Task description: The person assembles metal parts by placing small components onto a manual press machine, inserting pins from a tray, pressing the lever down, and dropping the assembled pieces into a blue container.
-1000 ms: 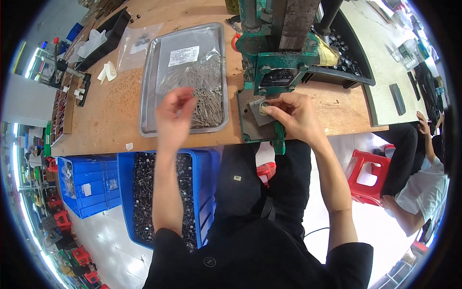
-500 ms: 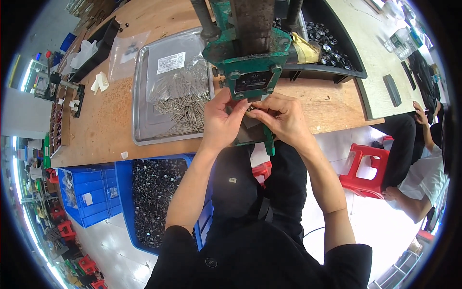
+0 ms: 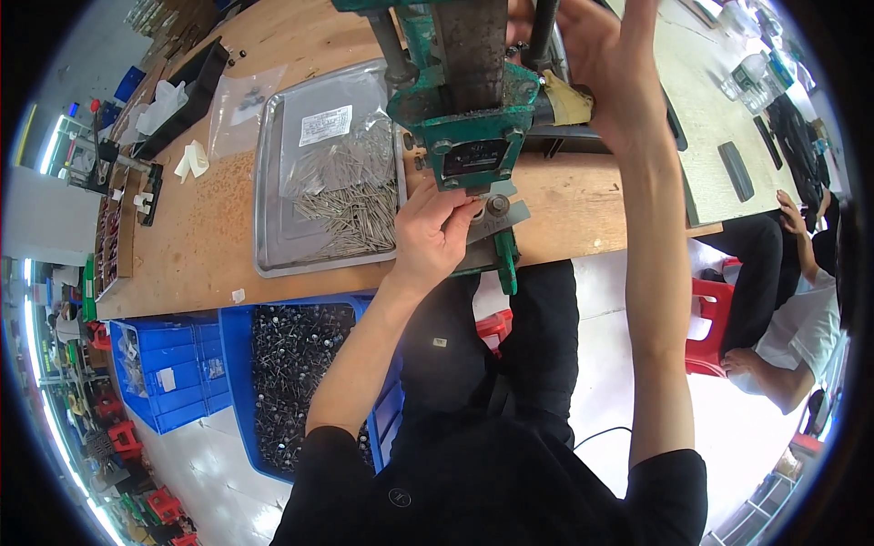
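My left hand (image 3: 431, 232) is closed, thumb and forefinger pinched together at the foot of a green hand press (image 3: 473, 109). Whatever sits between those fingertips is too small and hidden to name. Next to them, a round metal die (image 3: 498, 206) sits on a flat metal plate (image 3: 514, 215) under the press head. My right hand (image 3: 614, 77) reaches up behind the press on the right, over a black tray (image 3: 675, 127). Its fingers look spread, though the press post and the picture's top edge hide part of them. Beside its wrist is a bar end wrapped in yellowish tape (image 3: 569, 102).
Left of the press, a metal tray (image 3: 273, 209) holds loose metal pins (image 3: 350, 214) and a bag of them. Below the table edge, a blue bin (image 3: 238, 391) contains many dark-headed pins. A person (image 3: 792, 318) sits at the right by a red stool (image 3: 710, 318).
My right hand has left the press foot and moved up and right, behind the press. My left hand stays at the die, which now shows. The view has shifted slightly.
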The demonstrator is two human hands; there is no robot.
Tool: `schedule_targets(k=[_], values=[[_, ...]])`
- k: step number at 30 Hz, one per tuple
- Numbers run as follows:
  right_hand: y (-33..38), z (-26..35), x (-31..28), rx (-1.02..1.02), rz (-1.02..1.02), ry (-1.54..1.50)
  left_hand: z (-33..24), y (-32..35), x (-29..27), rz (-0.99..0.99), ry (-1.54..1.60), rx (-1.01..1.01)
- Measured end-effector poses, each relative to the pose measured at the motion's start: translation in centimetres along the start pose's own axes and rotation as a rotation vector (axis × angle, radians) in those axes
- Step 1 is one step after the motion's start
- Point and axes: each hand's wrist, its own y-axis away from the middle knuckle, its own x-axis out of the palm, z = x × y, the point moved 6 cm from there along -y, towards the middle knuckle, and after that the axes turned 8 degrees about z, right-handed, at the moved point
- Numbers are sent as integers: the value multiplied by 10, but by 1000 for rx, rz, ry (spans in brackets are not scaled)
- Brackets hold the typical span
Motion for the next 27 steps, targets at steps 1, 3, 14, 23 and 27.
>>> schedule_targets(k=[1, 3, 14, 23, 27], values=[[-11, 4, 0, -6, -2, 5, 0, 0, 2, -1, 3, 7], [-28, 10, -7, -7, -121, 73, 1, 1, 3, 18, -19, -3], [54, 107, 12, -599, 171, 56, 21, 13, 12, 45, 91, -153], [217, 22, 58, -665, -226, 743, 20, 18, 10, -14, 246, -243], [208, 26, 59, -675, -154, 769, 18, 20, 8, 10, 86, -188]])
